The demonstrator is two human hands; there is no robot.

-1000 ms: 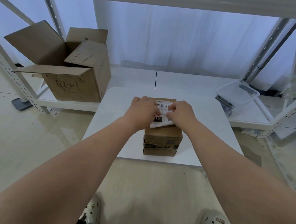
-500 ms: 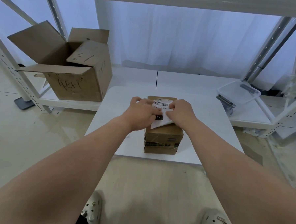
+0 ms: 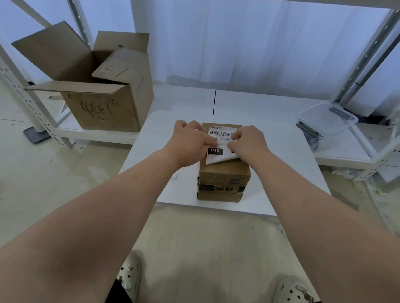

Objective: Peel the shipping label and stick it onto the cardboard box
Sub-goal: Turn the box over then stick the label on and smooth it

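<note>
A small brown cardboard box (image 3: 223,175), taped round its front, stands on the white table (image 3: 274,178). On its top lies a white shipping label (image 3: 219,142) with a barcode and a black "010" patch. Its near right corner curls up off the box. My left hand (image 3: 190,141) lies over the label's left side, fingers stretched toward the middle. My right hand (image 3: 247,141) covers the right side and pinches the label near its lifted edge. Both hands hide much of the label.
A large open cardboard box (image 3: 104,95) with handwriting sits on the low shelf at the left. A clear plastic tub (image 3: 327,122) stands on the shelf at the right. White metal rack posts flank both sides. My shoes show below.
Both hands stayed on the label atop the box. My left fingers have slid a little rightward across it. The near corner stays curled up.
</note>
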